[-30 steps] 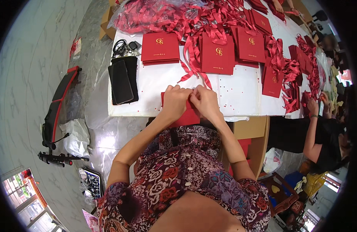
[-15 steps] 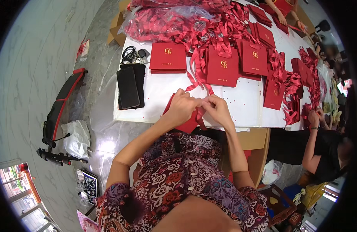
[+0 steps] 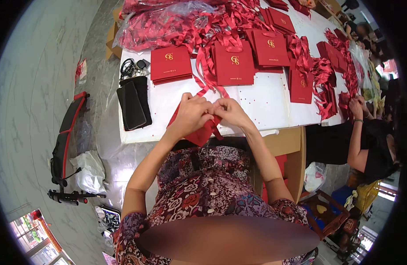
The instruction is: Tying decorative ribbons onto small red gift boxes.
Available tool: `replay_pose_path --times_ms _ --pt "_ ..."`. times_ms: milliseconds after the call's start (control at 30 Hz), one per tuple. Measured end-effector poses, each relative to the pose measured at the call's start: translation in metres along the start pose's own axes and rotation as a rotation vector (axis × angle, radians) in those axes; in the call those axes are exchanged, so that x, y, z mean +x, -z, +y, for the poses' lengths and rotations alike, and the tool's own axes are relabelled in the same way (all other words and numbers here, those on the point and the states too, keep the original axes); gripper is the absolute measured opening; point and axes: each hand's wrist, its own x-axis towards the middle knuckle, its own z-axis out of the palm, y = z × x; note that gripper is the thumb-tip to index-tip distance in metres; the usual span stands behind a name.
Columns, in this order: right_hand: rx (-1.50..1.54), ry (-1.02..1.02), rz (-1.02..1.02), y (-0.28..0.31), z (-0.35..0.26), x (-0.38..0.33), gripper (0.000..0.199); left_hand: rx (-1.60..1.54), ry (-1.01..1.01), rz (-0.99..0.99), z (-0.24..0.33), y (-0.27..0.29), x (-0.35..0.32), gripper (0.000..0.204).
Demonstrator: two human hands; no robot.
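With the left hand (image 3: 192, 115) clasping the flat red card bag (image 3: 198, 138) beneath it and the right hand (image 3: 230, 111) seemingly pinching the glossy red satin ribbon (image 3: 217, 132) dangling below, neat work likely means bracing the bag and keeping the ribbon untwisted.

By the near edge of the table (image 3: 164, 99), a paper bag (image 3: 201, 136) is held in the left hand (image 3: 192, 114), with the right hand (image 3: 231, 112) at its right side. To the left, a phone (image 3: 132, 106) is laid on a cloth (image 3: 145, 96), with cables (image 3: 127, 67) behind; stacks of paper bags (image 3: 170, 64) are set on their right. Behind the stacks, ribbons (image 3: 230, 27) are heaped, and a cardboard box (image 3: 280, 142) is placed below the table edge, at the right.
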Motion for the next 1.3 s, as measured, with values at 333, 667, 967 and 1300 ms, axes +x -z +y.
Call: replay_pose_path --times_ms 333,667,967,1300 --pt "-0.015 0.137 0.545 0.032 0.008 -0.009 0.022 -0.2 0.363 0.089 -0.02 -0.011 -0.005 0.019" --pt "-0.193 -0.086 0.118 0.004 0.011 -0.037 0.028 0.227 0.248 0.371 -0.029 -0.028 0.006 0.016" --pt "0.223 -0.064 0.267 -0.007 -0.011 -0.011 0.022 -0.483 0.43 0.221 0.032 -0.062 -0.033 0.018" --pt "-0.583 0.39 0.627 -0.008 -0.024 -0.031 0.022 -0.64 0.645 0.048 -0.011 -0.033 -0.065 0.018"
